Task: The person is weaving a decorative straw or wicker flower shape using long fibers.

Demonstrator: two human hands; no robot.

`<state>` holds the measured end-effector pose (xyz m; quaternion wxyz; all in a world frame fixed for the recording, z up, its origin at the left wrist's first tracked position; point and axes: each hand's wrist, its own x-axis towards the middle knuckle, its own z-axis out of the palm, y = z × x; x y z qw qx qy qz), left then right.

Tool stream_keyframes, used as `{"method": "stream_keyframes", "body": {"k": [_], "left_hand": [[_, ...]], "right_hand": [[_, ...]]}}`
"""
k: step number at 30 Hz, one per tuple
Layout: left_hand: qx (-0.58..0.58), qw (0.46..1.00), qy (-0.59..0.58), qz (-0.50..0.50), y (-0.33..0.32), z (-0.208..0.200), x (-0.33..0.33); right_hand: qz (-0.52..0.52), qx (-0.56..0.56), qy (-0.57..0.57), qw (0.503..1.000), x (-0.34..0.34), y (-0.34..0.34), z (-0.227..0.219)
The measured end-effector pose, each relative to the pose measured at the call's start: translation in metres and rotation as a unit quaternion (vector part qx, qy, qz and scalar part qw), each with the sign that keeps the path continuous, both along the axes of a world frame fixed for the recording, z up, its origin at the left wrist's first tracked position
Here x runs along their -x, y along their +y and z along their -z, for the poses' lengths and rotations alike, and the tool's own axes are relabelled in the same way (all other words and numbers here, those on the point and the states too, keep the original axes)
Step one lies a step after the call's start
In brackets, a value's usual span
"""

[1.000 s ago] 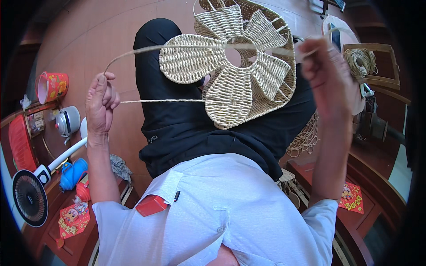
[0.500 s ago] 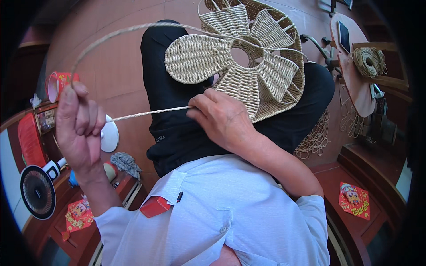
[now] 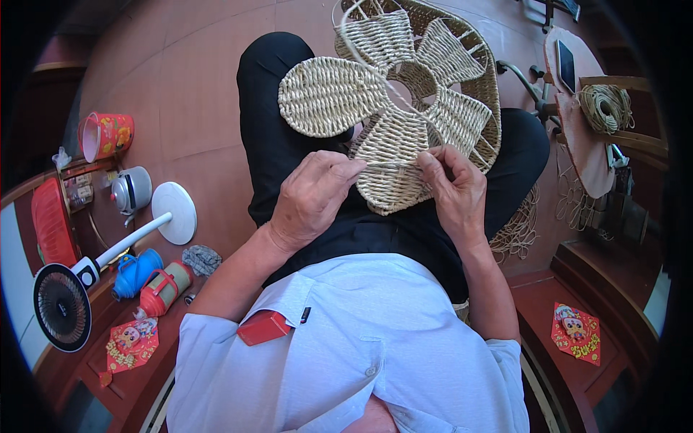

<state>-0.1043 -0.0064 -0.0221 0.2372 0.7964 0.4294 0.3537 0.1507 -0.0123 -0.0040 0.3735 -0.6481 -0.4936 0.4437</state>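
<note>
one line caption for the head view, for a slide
Left hand and right hand at either side of the nearest petal of a woven, flower-shaped piece over dark trousers.

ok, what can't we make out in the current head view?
All head view:
Left grip: whether it pinches anything; its own fingers hide that.
Woven piece: far end, cut off by the picture's top edge; underside, hidden by its own weave.
Red box: remainder, covered by the shirt pocket.
Phone: screen details, too small.
</note>
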Motion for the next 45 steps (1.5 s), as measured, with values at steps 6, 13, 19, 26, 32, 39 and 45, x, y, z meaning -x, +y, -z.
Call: {"method": "stream_keyframes", "body": {"k": [6,13,19,26,32,39,45], "left_hand": [[-0.065,0.989,0.117,0.068,0.002,-0.002,0.009],[-0.003,0.932,0.348,0.104,0.008,-0.023,0.006],[0.373,0.914,-0.141,-0.07,0.009,-0.022,0.003],[0.509,0.788,-0.345,-0.027,0.009,-0.013,-0.005],[0.533,0.756,-0.378,-0.033,0.006,-0.006,-0.017],[0.493,0.789,-0.366,-0.004,0.01,0.013,-0.023],[0.501,0.814,-0.286,0.068,0.021,0.012,-0.014]], "right_hand": [[-0.006,0.023,0.013,1.0,-0.008,0.0,-0.005],[-0.006,-0.003,0.08,0.997,-0.002,-0.009,-0.016],[-0.045,0.007,0.01,0.999,0.013,-0.009,-0.009],[-0.035,-0.003,-0.002,0.999,0.01,-0.008,-0.009],[-0.023,-0.01,0.007,1.0,0.01,-0.008,-0.008],[0.028,-0.023,0.127,0.991,0.006,-0.003,-0.016],[0.026,0.035,0.222,0.974,-0.001,0.004,-0.021]]}}
